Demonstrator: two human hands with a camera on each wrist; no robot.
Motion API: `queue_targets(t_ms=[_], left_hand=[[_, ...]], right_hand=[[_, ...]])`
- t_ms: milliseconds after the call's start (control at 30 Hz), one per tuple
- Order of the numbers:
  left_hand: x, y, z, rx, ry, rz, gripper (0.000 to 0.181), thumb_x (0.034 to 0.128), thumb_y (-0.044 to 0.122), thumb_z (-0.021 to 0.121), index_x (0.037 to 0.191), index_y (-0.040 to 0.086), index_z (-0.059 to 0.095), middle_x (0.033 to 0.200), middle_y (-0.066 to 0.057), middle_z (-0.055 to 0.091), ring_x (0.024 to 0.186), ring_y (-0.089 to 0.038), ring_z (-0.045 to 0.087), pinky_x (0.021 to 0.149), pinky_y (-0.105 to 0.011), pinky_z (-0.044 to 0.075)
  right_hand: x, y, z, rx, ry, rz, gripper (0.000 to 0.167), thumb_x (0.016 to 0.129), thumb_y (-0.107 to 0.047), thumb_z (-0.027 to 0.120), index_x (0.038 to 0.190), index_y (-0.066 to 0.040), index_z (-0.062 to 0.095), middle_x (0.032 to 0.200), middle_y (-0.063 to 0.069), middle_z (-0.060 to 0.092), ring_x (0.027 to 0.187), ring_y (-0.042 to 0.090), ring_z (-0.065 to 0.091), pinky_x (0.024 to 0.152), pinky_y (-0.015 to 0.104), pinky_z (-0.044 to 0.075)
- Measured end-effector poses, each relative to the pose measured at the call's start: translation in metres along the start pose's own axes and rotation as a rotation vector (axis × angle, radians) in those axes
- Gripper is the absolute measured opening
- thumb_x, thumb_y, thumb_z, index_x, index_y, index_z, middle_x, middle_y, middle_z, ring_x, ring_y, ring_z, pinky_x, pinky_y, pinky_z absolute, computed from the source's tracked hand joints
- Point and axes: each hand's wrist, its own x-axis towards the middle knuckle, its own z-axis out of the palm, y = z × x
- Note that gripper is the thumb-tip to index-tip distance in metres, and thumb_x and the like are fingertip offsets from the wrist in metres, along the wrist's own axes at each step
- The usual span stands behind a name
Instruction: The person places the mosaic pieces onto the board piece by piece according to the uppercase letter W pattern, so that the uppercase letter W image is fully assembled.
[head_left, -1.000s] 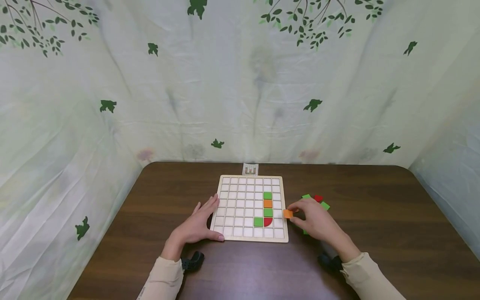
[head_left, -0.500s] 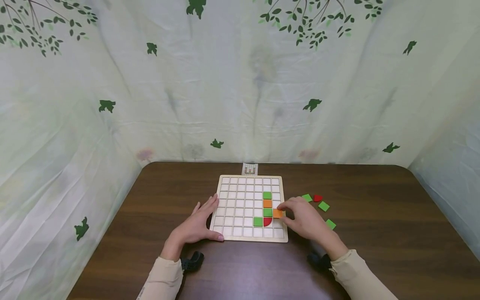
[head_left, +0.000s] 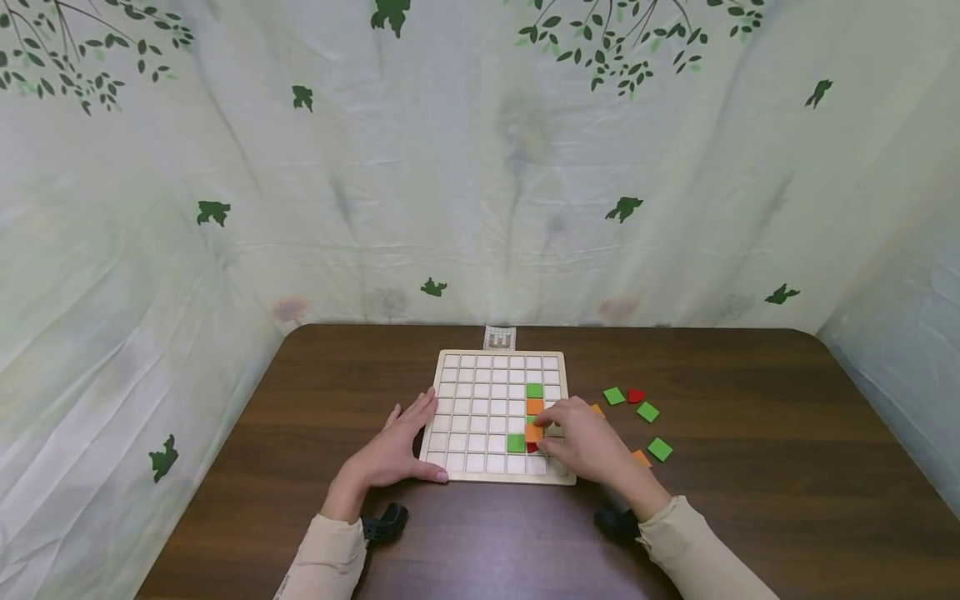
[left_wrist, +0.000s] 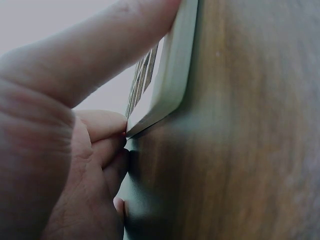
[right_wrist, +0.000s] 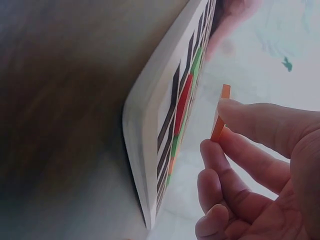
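1. The orange tile [head_left: 533, 433] has moved inward above the grid board [head_left: 480, 407], toward four o'clock, seemingly unseated.
2. Right hand [head_left: 585, 437] pinches it.
3. Left hand [head_left: 393, 448], fingers extended, touches the grid board's edge at eight o'clock.

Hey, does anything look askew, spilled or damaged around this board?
Nothing looks spilled or damaged. The loose green tiles right of the board lie at uneven angles, but they're probably just spares awaiting use. The orange tile above the board is simply held in the right hand.
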Motion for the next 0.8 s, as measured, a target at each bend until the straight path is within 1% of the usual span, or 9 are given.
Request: queue_targets(t_ms=[100, 267, 367, 467, 533, 800], left_hand=[[0.000, 0.000, 0.000, 0.001, 0.000, -0.006, 0.121, 0.0729, 0.050, 0.087, 0.159, -0.002, 0.019, 0.167, -0.014, 0.010, 0.154, -0.031, 0.007, 0.121, -0.056, 0.000], [0.000, 0.000, 0.000, -0.004, 0.005, 0.007, 0.121, 0.0737, 0.049, 0.087, 0.158, -0.004, 0.019, 0.167, -0.016, 0.011, 0.154, -0.033, 0.008, 0.121, -0.058, 0.000], [0.000, 0.000, 0.000, -0.007, 0.006, 0.009, 0.121, 0.0738, 0.050, 0.087, 0.158, -0.004, 0.019, 0.167, -0.016, 0.011, 0.154, -0.033, 0.008, 0.121, -0.058, 0.000], [0.000, -0.001, 0.001, -0.008, 0.007, 0.014, 0.121, 0.0736, 0.050, 0.087, 0.158, -0.004, 0.019, 0.167, -0.017, 0.011, 0.154, -0.034, 0.008, 0.120, -0.059, 0.000], [0.000, -0.001, 0.001, -0.008, 0.009, 0.017, 0.121, 0.0734, 0.050, 0.087, 0.158, -0.005, 0.019, 0.167, -0.017, 0.011, 0.153, -0.035, 0.008, 0.120, -0.060, 0.000], [0.001, -0.001, 0.001, 0.002, 0.007, 0.015, 0.121, 0.0731, 0.050, 0.087, 0.158, -0.004, 0.019, 0.167, -0.017, 0.012, 0.153, -0.034, 0.009, 0.120, -0.060, 0.000]], right_hand=[[0.001, -0.005, 0.003, 0.006, -0.002, -0.002, 0.018, 0.085, -0.013, 0.080, 0.102, -0.011, 0.077, 0.101, -0.001, 0.071, 0.101, 0.022, 0.059, 0.082, 0.037, 0.052], [0.005, -0.011, 0.009, -0.011, -0.021, 0.007, 0.021, 0.083, -0.016, 0.083, 0.103, -0.011, 0.078, 0.099, -0.001, 0.070, 0.099, 0.021, 0.060, 0.082, 0.038, 0.053], [0.008, -0.012, 0.012, -0.035, -0.020, -0.019, 0.021, 0.084, -0.017, 0.083, 0.103, -0.011, 0.078, 0.099, -0.001, 0.071, 0.099, 0.020, 0.061, 0.084, 0.037, 0.053], [0.010, -0.013, 0.014, -0.053, -0.009, -0.051, 0.020, 0.084, -0.017, 0.082, 0.102, -0.011, 0.077, 0.097, -0.002, 0.070, 0.096, 0.019, 0.062, 0.083, 0.036, 0.054], [0.011, -0.015, 0.015, -0.057, -0.010, -0.058, 0.020, 0.084, -0.017, 0.081, 0.102, -0.011, 0.077, 0.097, -0.002, 0.070, 0.096, 0.019, 0.061, 0.082, 0.035, 0.053], [0.015, -0.022, 0.019, -0.070, -0.039, -0.051, 0.019, 0.085, -0.018, 0.082, 0.101, -0.011, 0.077, 0.097, -0.002, 0.069, 0.101, 0.022, 0.061, 0.083, 0.037, 0.054]])
